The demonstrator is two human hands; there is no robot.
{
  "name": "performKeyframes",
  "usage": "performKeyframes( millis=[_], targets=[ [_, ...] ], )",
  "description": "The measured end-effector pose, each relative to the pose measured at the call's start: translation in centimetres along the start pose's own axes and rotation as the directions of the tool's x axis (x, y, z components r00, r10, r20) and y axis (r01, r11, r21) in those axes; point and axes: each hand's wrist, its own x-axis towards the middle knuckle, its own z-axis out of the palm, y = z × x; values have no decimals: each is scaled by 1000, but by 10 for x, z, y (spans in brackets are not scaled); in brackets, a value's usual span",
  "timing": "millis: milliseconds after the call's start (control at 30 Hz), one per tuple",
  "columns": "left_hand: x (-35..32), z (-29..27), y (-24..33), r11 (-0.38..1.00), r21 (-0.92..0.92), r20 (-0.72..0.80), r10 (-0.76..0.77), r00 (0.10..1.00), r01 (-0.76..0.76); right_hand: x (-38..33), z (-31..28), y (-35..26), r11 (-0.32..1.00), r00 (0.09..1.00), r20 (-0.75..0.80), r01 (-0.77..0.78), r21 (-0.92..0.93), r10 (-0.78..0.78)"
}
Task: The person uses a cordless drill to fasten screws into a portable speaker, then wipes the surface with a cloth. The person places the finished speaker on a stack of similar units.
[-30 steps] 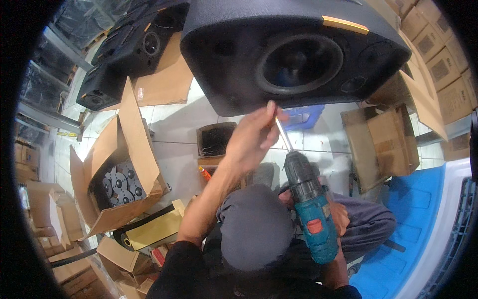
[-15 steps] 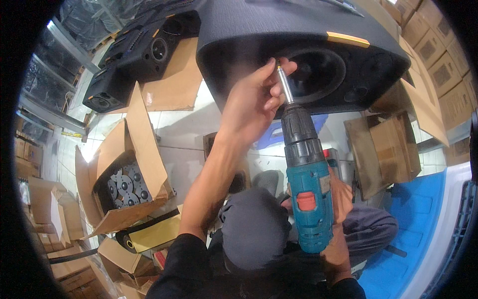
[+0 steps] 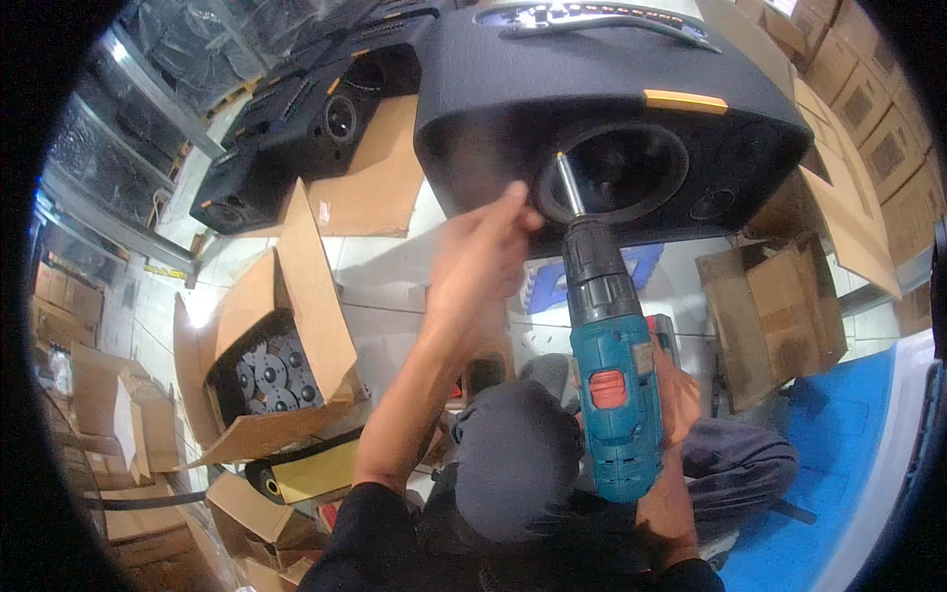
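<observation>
Drawn back from the tip of the driver bit (image 3: pixel 573 191) since the last frame, the left hand (image 3: pixel 481 252) now sits just left of it, in front of the black speaker cabinet (image 3: pixel 592 74). Its fingers are loosely curled and blurred; I cannot tell whether they pinch anything. The right hand (image 3: pixel 678 400) is wrapped around the teal cordless drill (image 3: pixel 617 370), which points toward the cabinet. As far as shows, the woofer (image 3: pixel 631 173) already sits in the cabinet's front; the drill work looks unfinished, with a yellowish tip on the bit, too small to identify. Which screws remain is unclear.
</observation>
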Motion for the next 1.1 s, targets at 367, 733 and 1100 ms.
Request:
performKeyframes(
  millis=[367,733,1100],
  targets=[
    [137,38,165,-53,829,393,763,513,-556,5,21,-3,997,983,-167,64,-42,-70],
    [168,46,142,-429,725,682,554,477,-539,-33,28,29,956,956,153,-268,121,249],
    [171,46,141,-440,698,710,526,468,-565,-36,14,29,534,577,617,-797,281,536]
  ],
)
